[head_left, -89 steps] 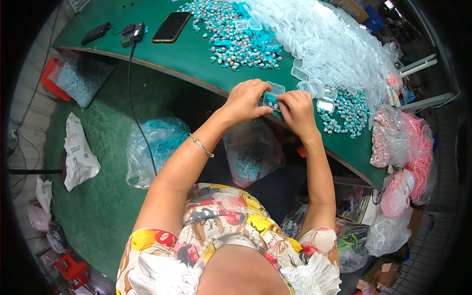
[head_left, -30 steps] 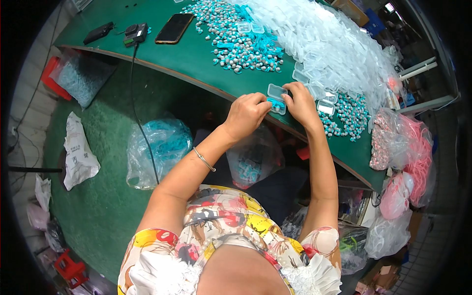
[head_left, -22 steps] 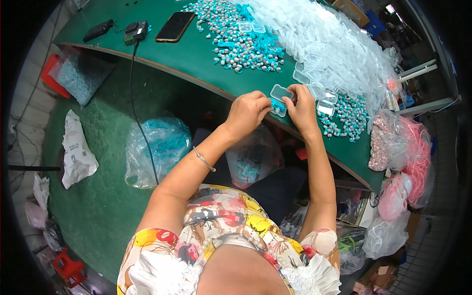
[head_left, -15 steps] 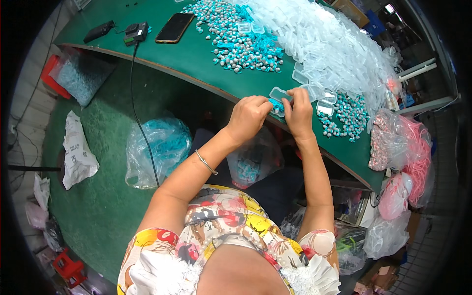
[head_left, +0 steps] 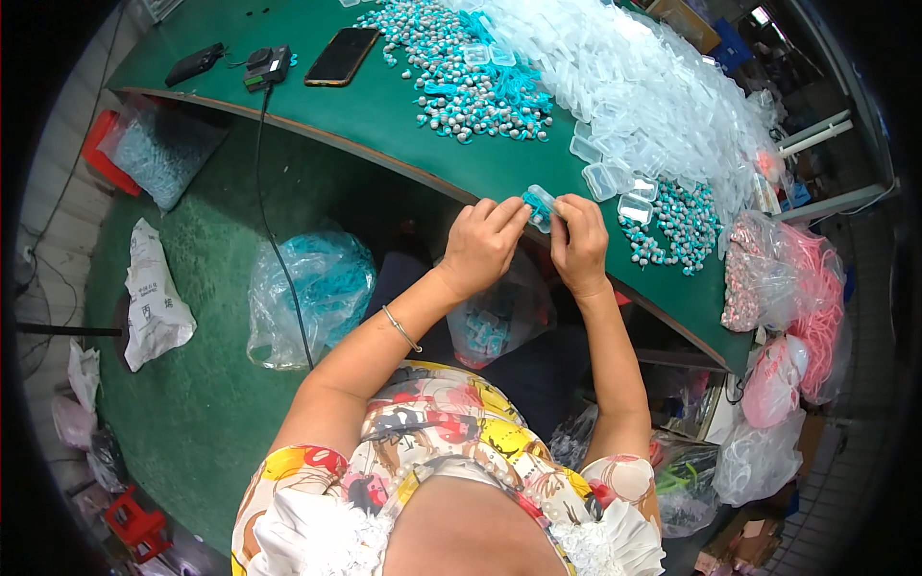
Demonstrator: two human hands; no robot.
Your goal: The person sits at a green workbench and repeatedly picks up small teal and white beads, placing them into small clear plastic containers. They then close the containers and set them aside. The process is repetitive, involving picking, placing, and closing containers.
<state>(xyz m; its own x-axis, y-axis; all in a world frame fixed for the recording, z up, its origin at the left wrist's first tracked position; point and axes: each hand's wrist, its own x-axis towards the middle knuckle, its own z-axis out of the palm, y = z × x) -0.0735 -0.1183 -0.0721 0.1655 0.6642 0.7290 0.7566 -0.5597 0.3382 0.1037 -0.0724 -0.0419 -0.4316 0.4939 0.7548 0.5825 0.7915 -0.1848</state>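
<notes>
My left hand [head_left: 483, 245] and my right hand [head_left: 580, 242] both pinch a small clear plastic case [head_left: 540, 205] with a teal piece inside, held at the near edge of the green table [head_left: 403, 125]. Just beyond my right hand lie a few empty clear cases [head_left: 615, 184] and a scatter of small grey-and-teal pieces [head_left: 672, 221]. A larger heap of the same pieces [head_left: 461, 67] lies further back. A big mound of clear cases [head_left: 634, 77] covers the far right of the table.
A black phone [head_left: 340, 55], a small black device with a cable [head_left: 266, 65] and another black item [head_left: 195, 63] lie at the table's left end. Bags of teal parts [head_left: 312, 298], [head_left: 495, 322] sit under the table. Pink-filled bags [head_left: 797, 317] hang at right.
Both hands have drawn the small case back from over the table to its near edge, and the fingers have closed tighter around it.
</notes>
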